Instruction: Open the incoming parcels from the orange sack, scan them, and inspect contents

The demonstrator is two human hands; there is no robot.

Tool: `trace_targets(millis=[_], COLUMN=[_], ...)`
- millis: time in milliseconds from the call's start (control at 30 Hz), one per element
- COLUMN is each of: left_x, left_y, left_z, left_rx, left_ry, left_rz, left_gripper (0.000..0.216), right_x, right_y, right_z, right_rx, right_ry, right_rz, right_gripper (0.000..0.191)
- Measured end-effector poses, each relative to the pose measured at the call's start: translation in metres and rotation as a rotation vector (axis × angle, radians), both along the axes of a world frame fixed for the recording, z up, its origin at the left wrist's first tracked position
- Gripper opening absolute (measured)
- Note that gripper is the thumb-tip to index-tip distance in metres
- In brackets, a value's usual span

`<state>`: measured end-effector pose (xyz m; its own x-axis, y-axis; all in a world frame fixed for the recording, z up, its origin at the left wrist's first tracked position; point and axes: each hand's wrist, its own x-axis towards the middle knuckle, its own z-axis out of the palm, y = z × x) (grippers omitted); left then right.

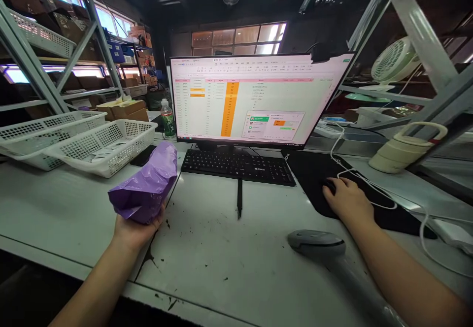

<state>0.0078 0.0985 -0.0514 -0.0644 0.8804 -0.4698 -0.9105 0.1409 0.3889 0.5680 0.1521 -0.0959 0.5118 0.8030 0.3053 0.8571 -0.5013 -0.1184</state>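
My left hand (137,232) grips a shiny purple plastic mailer bag (150,184) from below, raised over the left part of the table; most of its fingers are hidden behind the bag. On the right, my right hand (349,199) rests over a black computer mouse (328,185) on a dark mouse pad (314,169), fingers curved round it. A monitor (210,105) with a spreadsheet and a small chat window stands ahead. Below it lies a black keyboard (236,164). A grey handheld barcode scanner (318,243) lies nearer me, left of my right forearm.
White plastic baskets (107,162) stand at the left, one with papers inside. A green-labelled bottle (167,120) is beside the monitor. A black utility knife (240,199) lies below the keyboard. At right are a cream tumbler (401,152), white cables (373,186) and a fan (393,61).
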Motion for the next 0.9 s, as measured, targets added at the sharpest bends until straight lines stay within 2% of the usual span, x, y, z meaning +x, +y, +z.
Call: trace_targets(millis=[200,467,600,700,833,900], left_x=[0.001,0.003,0.0,0.003,0.01,0.011], left_y=[-0.001,-0.001,0.0,0.001,0.002,0.001], left_z=[0.002,0.004,0.002,0.003,0.001,-0.001], left_rx=[0.034,0.042,0.133,0.163,0.341,0.444], left_ry=[0.057,0.136,0.162,0.224,0.446,0.549], left_rz=[-0.009,0.02,-0.042,-0.033,0.117,0.177], left_gripper=[0.045,0.045,0.057,0.064,0.066,0.072], right_x=[0.0,-0.001,-0.003,-0.008,-0.02,-0.029], right_y=[-0.003,-0.003,-0.004,-0.005,-0.011,-0.025], right_z=[0.001,0.004,0.004,0.006,0.028,0.044], right_rx=[0.025,0.007,-0.005,0.027,0.169,0.155], right_ry=[0.019,0.024,0.051,0.05,0.056,0.163], right_rz=[0.05,0.043,0.041,0.044,0.035,0.104], right_gripper=[0.059,0.059,0.058,0.06,0.069,0.073])
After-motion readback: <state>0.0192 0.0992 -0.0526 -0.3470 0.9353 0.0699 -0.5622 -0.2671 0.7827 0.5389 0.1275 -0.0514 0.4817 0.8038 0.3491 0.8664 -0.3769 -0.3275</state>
